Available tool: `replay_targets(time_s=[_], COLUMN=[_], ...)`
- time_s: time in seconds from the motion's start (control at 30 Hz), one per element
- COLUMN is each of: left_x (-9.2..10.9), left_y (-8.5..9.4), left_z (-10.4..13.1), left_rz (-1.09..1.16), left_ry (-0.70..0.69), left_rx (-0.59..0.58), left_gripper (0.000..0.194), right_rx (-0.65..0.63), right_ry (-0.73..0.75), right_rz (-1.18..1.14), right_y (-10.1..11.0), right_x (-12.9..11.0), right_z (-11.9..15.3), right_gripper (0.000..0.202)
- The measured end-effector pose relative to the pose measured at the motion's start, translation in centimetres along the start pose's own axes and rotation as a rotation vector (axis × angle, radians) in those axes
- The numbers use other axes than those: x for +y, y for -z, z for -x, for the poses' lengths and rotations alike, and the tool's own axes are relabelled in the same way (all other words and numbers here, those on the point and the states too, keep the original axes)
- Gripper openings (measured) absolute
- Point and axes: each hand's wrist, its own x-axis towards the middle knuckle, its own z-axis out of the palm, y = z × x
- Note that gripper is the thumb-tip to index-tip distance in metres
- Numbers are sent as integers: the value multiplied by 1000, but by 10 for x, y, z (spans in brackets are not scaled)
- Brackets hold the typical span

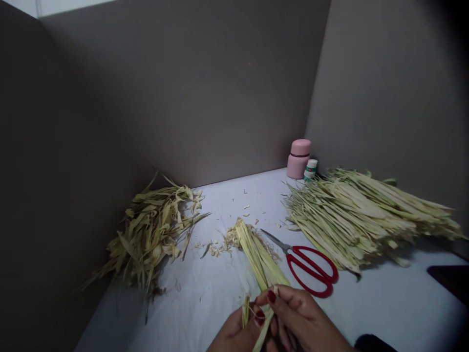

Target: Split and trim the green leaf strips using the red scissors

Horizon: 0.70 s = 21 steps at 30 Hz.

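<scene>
At the near side of the desk, a strip is pinched by the left hand and right hand, held close together. Just beyond, a bundle is laid beside the scissors, its near end hidden by the hands. Apparently the strip is being worked by fingertip; next, a steady pinch and gentle pull would be needed.

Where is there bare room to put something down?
Nearly bare: between left leaf pile and left hand. Bare: between red scissors, right leaf pile and right-edge dark object. Crowded: the middle, with leaf bundle.
</scene>
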Motion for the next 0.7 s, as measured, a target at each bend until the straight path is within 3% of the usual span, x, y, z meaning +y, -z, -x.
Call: replay_targets(time_s=[0.13, 0.3, 0.43, 0.5, 0.57, 0.63, 0.7], left_x=[0, 11, 10, 7, 7, 8, 10], left_y=[3, -8, -13, -16, -18, -20, -21], left_z=[-2, 3, 5, 4, 5, 5, 4], left_rz=[-81, -300, -12, 149, 250, 311, 365], left_ry=[-42, -255, -184, -145, -117, -96, -63], left_rx=[74, 380, 554, 558, 490, 445, 480], left_gripper=[37, 41, 37, 42, 48, 43, 39], right_rx=[59, -45, -178, -205, -182, -179, -195], right_ry=[5, 13, 25, 39, 24, -28, -88], right_rz=[17, 23, -45, -75, -3, 74, 77], right_y=[5, 5, -4, -8, -11, -12, -12], right_x=[-3, 4, 10, 7, 2, 0, 4], right_z=[-5, -7, -2, 1, 3, 4, 4], right_gripper=[39, 39, 34, 36, 36, 43, 50])
